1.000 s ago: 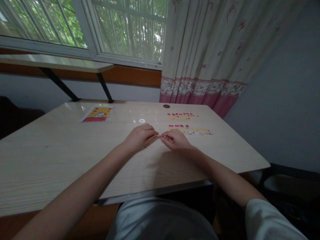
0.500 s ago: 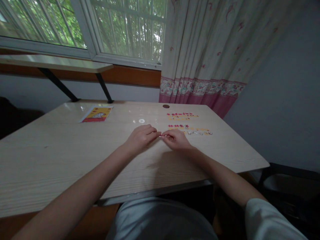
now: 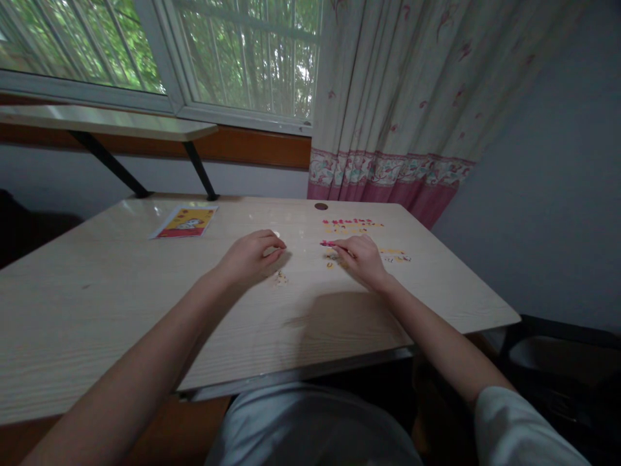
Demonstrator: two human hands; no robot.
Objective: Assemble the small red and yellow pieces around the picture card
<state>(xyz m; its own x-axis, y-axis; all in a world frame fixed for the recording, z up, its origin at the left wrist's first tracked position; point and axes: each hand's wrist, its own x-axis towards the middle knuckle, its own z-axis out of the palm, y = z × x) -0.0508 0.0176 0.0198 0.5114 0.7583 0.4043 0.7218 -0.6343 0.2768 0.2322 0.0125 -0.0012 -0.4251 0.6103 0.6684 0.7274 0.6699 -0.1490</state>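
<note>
My right hand [image 3: 361,257] is over the rows of small puzzle pieces, its thumb and fingertips pinched at the red puzzle pieces [image 3: 326,244] of the nearer group. Whether the pinched piece is lifted off the table is too small to tell. To the left, my left hand [image 3: 250,257] hovers low over the table with curled fingers, a small gap showing between thumb and forefinger and nothing visible in it. Just below it lies a small pale patterned cluster of pieces [image 3: 280,278]. A yellow piece [image 3: 330,265] lies beside my right hand, which hides part of the nearer rows.
Farther back are rows of red and yellow pieces [image 3: 347,222]. A yellow and red picture card [image 3: 187,222] lies at the left of the wooden table [image 3: 145,310]. Behind it a raised shelf [image 3: 121,123] stands on black supports. A dark round disc [image 3: 321,206] is near the back edge.
My hands have parted from their joint pinch on a small piece. The left has moved left, uncovering the cluster; the right has moved right and away from me onto the red pieces.
</note>
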